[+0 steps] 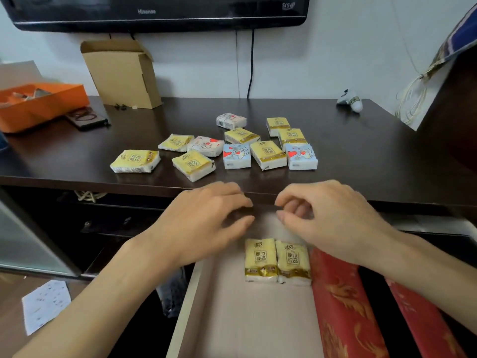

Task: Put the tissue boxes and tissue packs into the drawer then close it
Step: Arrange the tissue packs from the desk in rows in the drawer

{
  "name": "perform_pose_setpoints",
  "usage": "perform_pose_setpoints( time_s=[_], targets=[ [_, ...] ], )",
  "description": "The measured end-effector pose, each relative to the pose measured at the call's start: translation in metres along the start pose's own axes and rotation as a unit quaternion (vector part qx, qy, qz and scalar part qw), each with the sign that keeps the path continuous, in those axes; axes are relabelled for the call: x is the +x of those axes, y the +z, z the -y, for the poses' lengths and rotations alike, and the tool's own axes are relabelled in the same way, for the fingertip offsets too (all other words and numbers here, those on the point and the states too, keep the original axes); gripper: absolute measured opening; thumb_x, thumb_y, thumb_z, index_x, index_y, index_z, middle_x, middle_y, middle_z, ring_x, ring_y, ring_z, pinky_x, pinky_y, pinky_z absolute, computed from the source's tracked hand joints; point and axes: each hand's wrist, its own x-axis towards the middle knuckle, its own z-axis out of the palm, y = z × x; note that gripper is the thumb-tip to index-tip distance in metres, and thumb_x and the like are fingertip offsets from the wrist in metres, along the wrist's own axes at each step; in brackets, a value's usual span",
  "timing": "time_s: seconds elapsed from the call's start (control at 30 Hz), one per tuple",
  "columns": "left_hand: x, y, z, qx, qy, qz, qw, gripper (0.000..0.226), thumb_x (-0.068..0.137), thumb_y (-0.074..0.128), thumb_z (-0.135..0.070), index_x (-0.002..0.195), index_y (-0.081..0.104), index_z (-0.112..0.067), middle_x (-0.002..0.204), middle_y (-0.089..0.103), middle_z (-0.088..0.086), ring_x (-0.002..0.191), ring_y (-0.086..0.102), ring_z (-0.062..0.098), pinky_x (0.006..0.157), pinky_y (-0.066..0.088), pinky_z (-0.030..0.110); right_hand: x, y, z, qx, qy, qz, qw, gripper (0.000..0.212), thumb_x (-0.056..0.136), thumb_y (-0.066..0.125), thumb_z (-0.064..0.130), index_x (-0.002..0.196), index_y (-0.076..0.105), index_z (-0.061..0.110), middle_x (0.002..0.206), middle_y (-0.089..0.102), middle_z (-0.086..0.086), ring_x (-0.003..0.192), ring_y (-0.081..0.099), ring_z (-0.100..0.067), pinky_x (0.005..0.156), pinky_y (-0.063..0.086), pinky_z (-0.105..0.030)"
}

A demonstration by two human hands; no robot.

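Hovered empty, fingers loosely curled, left hand (204,223) and right hand (327,218), above two yellow packs (277,259) in the open drawer (245,319).

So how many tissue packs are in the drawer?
2, side by side in the drawer: left pack, right pack. The left hand and right hand might hide more.

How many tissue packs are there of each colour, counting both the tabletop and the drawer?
Yellow packs on the tabletop: 7
Yellow packs in the drawer: 2
Light blue heart packs: 2
White heart packs: 2
Total: 13
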Motion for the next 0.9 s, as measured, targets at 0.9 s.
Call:
perform_pose_setpoints(
  time_s=[0.9],
  targets=[
    [0.011,0.006,0.059,-0.035,-0.212,-0.013,0.977,0.079,0.082,0.054,-0.062,0.15,0.032,-0.029,0.147,0.044,-0.008,0.133,0.042,0.013,0.104,0.04,0.033,0.095,0.006,-0.023,-0.075,-0.04,0.121,0.989,0.087,0.081,0.054,0.048,0.157,0.023,0.021,0.134,0.055,-0.002,0.131,0.045,-0.029,0.103,0.043,-0.047]
  ],
)
